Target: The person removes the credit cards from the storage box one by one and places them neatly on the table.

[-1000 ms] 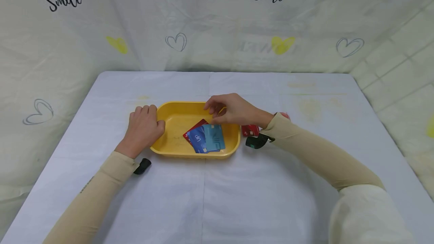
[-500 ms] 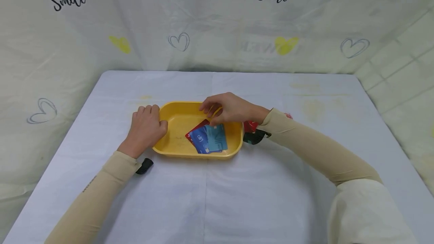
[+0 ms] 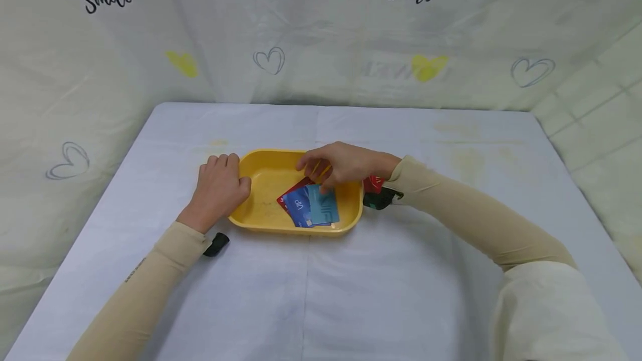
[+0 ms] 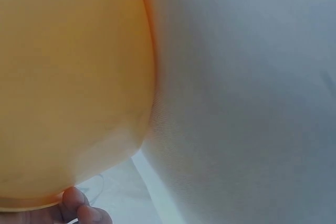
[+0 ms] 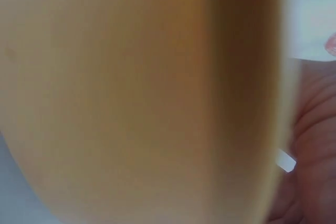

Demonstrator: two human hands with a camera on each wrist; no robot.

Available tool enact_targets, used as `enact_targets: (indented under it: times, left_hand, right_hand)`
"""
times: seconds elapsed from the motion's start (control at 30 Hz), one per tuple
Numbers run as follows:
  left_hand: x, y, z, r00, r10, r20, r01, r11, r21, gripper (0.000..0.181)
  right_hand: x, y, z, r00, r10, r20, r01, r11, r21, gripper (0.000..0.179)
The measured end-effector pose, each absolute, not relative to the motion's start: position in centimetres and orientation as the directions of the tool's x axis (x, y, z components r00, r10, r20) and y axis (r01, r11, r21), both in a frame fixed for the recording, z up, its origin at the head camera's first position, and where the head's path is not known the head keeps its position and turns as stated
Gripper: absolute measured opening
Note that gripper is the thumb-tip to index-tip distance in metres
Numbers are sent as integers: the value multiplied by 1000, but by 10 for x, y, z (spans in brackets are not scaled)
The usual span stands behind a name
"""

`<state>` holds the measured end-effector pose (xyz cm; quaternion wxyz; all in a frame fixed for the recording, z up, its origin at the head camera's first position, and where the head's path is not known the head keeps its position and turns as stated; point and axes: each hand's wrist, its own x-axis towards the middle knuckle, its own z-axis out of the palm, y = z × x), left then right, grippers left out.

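Observation:
A yellow oval tray (image 3: 261, 188) stands on the white-covered table. My left hand (image 3: 220, 185) grips its left end, with the thumb over the rim; in the left wrist view, fingertips (image 4: 73, 198) show at the tray's edge. Inside the tray, toward its right, several cards overlap: a red card (image 3: 285, 200) underneath, a blue card (image 3: 299, 209) and a light blue card (image 3: 323, 208) on top. Over the tray's right end hovers my right hand (image 3: 346, 161), its fingers loosely bent and apart. Its thumb tip overlaps the light blue card's top edge.
A red item (image 3: 373, 184) lies just right of the tray, partly hidden by the right wrist and its black camera (image 3: 379, 198). Another black camera (image 3: 217, 244) sits under the left wrist. A printed curtain (image 3: 321, 32) hangs behind the table.
The right thumb has shifted slightly down onto the light blue card's top edge. The cards keep their places in the tray, and the left hand stays on the rim. The head view has panned slightly.

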<state>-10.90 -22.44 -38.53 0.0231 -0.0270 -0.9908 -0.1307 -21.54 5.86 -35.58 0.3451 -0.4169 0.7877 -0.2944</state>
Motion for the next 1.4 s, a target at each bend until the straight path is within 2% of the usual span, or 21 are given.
enact_targets:
  times: [0.27,0.53,0.87,1.4]
  left_hand:
    - [-109,-224,-384,-997,53,59,66,965,255,16]
    - [-109,-223,-384,-997,55,50,65,966,250,16]
    - [-107,-222,-382,-997,50,57,62,967,247,16]
    - [-107,-222,-382,-997,49,62,63,967,248,15]
  right_hand:
    - [-216,56,-353,-361,-855,-372,-491,514,-704,55]
    - [-214,55,-354,-354,-842,-406,-548,539,-640,55]
    - [-213,54,-354,-329,-846,-419,-521,533,-667,53]
    - [-210,53,-355,-304,-847,-436,-552,530,-644,53]
